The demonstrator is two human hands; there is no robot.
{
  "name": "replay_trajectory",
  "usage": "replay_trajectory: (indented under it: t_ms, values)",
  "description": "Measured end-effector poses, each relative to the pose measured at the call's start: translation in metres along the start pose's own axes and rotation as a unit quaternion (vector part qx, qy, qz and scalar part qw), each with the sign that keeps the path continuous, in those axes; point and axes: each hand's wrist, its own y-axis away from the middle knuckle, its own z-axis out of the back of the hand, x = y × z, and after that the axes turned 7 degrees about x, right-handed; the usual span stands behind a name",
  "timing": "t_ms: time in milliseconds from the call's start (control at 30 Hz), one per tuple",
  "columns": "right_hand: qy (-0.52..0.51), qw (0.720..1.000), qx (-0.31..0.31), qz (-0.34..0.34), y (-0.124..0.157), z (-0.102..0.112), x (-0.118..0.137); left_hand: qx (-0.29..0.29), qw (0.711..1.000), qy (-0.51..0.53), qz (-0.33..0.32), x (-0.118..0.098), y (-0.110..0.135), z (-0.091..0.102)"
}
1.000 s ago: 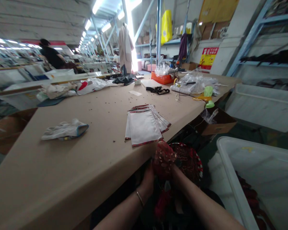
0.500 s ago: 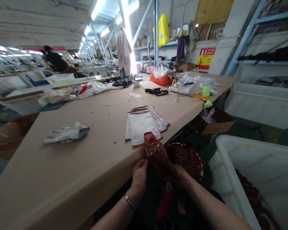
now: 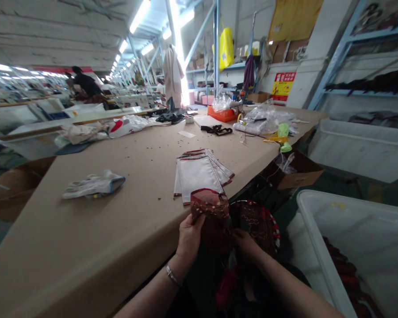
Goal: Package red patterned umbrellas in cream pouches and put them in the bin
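Note:
A dark red patterned fabric pouch [image 3: 210,212] is held at the table's front edge between my two hands. My left hand [image 3: 189,234] pinches its left side, thumb on top. On the pouch's lower right side, my right hand [image 3: 245,245] is closed, its fingertips partly hidden in shadow. Just beyond the pouch, a fanned stack of white fabric pieces [image 3: 199,174] with dark red edging lies on the table. Below and right of the edge sits a round basket [image 3: 277,229] with similar dark red patterned fabric [image 3: 254,218] in it.
A white work glove [image 3: 93,184] lies on the brown-covered table [image 3: 119,234]. Farther back are a black strap [image 3: 216,130], an orange tray [image 3: 223,114] and clear plastic bags [image 3: 265,118]. A large white bin [image 3: 305,221] with red fabric stands at right. Another person [image 3: 85,84] is far left.
The pouch has been turned and spread wider, its patterned face now more toward me. My left hand has shifted slightly left, and my right hand remains at its lower right.

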Motion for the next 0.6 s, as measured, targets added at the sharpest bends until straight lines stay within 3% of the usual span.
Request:
replay_trajectory:
  t_ms: [67,167,233,267,367,433,533,600]
  values:
    - [-0.013,0.996,0.042,0.072,0.007,0.002,0.032,0.053,0.998,-0.035,-0.028,-0.033,0.0,0.0]
    - [-0.04,0.953,0.209,0.215,0.015,-0.004,0.107,0.169,0.978,-0.083,-0.085,-0.098,0.001,-0.014]
    - [-0.035,0.929,0.293,0.221,0.021,-0.013,0.162,0.229,0.96,-0.118,-0.111,-0.142,0.0,-0.028]
    - [-0.027,0.926,0.292,0.237,0.024,-0.018,0.186,0.238,0.955,-0.111,-0.134,-0.161,-0.002,-0.034]
    - [-0.088,0.934,0.176,0.297,0.037,-0.021,0.237,0.208,0.951,-0.071,-0.218,-0.195,-0.014,-0.04]
    - [-0.165,0.934,0.077,0.307,0.043,-0.009,0.248,0.163,0.952,-0.079,-0.246,-0.195,-0.027,-0.029]
    - [-0.196,0.95,-0.031,0.243,0.043,0.025,0.222,0.094,0.95,-0.198,-0.222,-0.163,-0.045,0.005]
    - [-0.15,0.97,-0.091,0.17,0.037,0.052,0.178,0.092,0.914,-0.34,-0.2,-0.132,-0.052,0.029]
